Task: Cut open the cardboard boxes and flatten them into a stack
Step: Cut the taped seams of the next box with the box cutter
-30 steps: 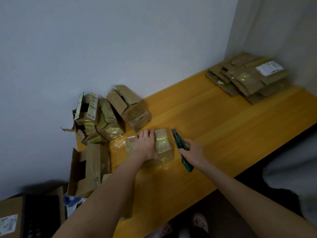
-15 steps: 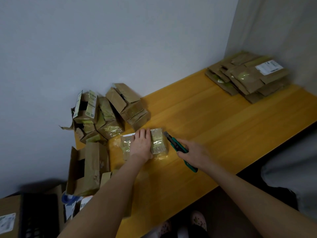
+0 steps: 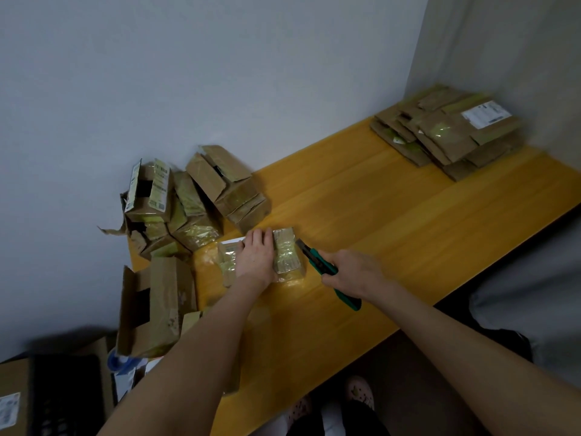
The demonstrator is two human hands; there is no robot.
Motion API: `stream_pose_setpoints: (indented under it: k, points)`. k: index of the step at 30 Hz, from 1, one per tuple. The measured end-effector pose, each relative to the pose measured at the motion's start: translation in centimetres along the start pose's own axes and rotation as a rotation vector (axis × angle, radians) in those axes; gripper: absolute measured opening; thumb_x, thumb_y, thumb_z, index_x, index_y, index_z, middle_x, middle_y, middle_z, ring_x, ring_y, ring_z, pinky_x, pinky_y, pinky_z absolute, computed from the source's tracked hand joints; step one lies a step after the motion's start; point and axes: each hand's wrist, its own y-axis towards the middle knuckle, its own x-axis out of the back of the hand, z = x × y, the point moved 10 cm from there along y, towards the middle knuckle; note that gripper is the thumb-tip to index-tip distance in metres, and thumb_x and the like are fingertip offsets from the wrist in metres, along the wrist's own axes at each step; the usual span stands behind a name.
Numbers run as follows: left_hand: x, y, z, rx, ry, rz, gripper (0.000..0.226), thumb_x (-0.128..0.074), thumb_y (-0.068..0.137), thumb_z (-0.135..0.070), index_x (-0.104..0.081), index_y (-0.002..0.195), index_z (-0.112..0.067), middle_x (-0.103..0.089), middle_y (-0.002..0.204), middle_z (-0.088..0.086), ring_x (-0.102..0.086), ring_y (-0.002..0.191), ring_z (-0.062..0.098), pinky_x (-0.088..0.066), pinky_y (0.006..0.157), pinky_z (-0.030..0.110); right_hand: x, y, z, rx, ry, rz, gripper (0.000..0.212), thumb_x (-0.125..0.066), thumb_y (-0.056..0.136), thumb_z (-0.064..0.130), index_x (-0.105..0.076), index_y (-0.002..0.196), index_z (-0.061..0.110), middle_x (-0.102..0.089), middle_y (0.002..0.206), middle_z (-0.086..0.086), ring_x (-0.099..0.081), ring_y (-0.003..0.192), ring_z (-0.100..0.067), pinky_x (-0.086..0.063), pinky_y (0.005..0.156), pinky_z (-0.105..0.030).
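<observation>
Left hand (image 3: 256, 258) presses flat on a taped cardboard box (image 3: 284, 254) near the table's (image 3: 393, 234) left end, steadying it, as the right hand (image 3: 353, 272) grips a green utility knife (image 3: 327, 272), blade at its edge.

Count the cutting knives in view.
1. The green knife is gripped in the right hand, blade by the taped box under the left hand. Another could lie hidden among the piled boxes.
</observation>
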Motion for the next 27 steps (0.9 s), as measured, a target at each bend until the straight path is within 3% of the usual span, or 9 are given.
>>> stream_pose_setpoints:
  k: [4,9,12,15,17,19,22,27]
  points:
    - [0.0,0.5,0.1,0.003,-0.012,0.014,0.115,-0.084,0.066,-0.039,-0.012,0.151,-0.011,-0.023,0.147,0.009,-0.02,0.14,0.027,-0.028,0.115,0.039,-0.5,-0.5,-0.2,-0.014,-0.003,0.058,0.06,-0.053,0.091,0.041,-0.035,0.147,0.031,-0.064,0.105,0.002,-0.061,0.088,-0.016,-0.053,0.069,-0.032]
    - [-0.2,0.8,0.1,-0.014,-0.021,0.011,0.115,-0.085,0.065,-0.037,-0.013,0.151,-0.012,-0.024,0.147,0.011,-0.02,0.14,0.027,-0.028,0.115,0.039,-0.5,-0.1,-0.4,-0.013,0.044,0.12,0.054,-0.057,0.088,0.039,-0.046,0.14,0.033,-0.066,0.092,0.001,-0.06,0.074,-0.014,-0.051,0.061,-0.03]
    - [0.0,1.0,0.2,-0.018,-0.035,0.026,0.113,-0.084,0.067,-0.038,-0.013,0.151,-0.012,-0.024,0.147,0.011,-0.021,0.14,0.028,-0.029,0.115,0.041,-0.3,0.4,-1.9,-0.059,0.316,0.165,0.052,-0.063,0.084,0.032,-0.053,0.135,0.033,-0.068,0.093,-0.003,-0.066,0.081,-0.019,-0.057,0.073,-0.038]
    - [0.2,1.3,1.0,0.044,-0.068,0.064,0.111,-0.08,0.068,-0.048,-0.014,0.151,-0.013,-0.027,0.143,0.013,-0.026,0.136,0.031,-0.028,0.114,0.049,0.6,1.2,-4.7,-0.176,0.717,-0.022,0.048,-0.067,0.083,0.028,-0.059,0.131,0.027,-0.067,0.092,-0.002,-0.065,0.082,-0.021,-0.056,0.071,-0.039]
    - [0.4,1.2,1.3,0.13,-0.137,0.076,0.115,-0.074,0.067,-0.06,-0.012,0.152,-0.015,-0.027,0.142,0.015,-0.028,0.134,0.033,-0.03,0.11,0.049,0.3,2.0,-6.2,-0.266,0.807,-0.167,0.049,-0.065,0.086,0.029,-0.055,0.134,0.024,-0.066,0.098,0.002,-0.064,0.081,-0.016,-0.055,0.067,-0.035]
    - [0.2,1.2,2.0,0.251,-0.266,0.11,0.121,-0.068,0.065,-0.073,-0.006,0.153,-0.018,-0.024,0.145,0.018,-0.025,0.136,0.036,-0.032,0.107,0.049,-1.3,3.3,-6.0,-0.312,0.793,-0.186,0.052,-0.063,0.09,0.03,-0.049,0.139,0.021,-0.063,0.114,0.0,-0.061,0.085,-0.014,-0.054,0.067,-0.029]
    - [-0.6,0.8,3.6,0.393,-0.4,0.16,0.127,-0.058,0.061,-0.086,-0.002,0.154,-0.02,-0.018,0.152,0.02,-0.019,0.14,0.039,-0.029,0.108,0.053,-4.9,5.4,-5.1,-0.362,0.705,-0.088,0.055,-0.06,0.094,0.027,-0.04,0.143,0.017,-0.057,0.13,-0.008,-0.06,0.104,-0.025,-0.053,0.079,-0.034]
    - [-5.0,-0.9,5.0,0.399,-0.672,0.288,0.112,-0.061,0.074,-0.071,-0.008,0.152,-0.013,-0.026,0.151,0.018,-0.036,0.135,0.036,-0.038,0.105,0.048,-7.8,8.0,-4.8,-0.406,0.627,-0.007,0.067,-0.058,0.093,0.006,-0.024,0.15,0.018,-0.05,0.137,-0.014,-0.053,0.119,-0.033,-0.051,0.092,-0.046]
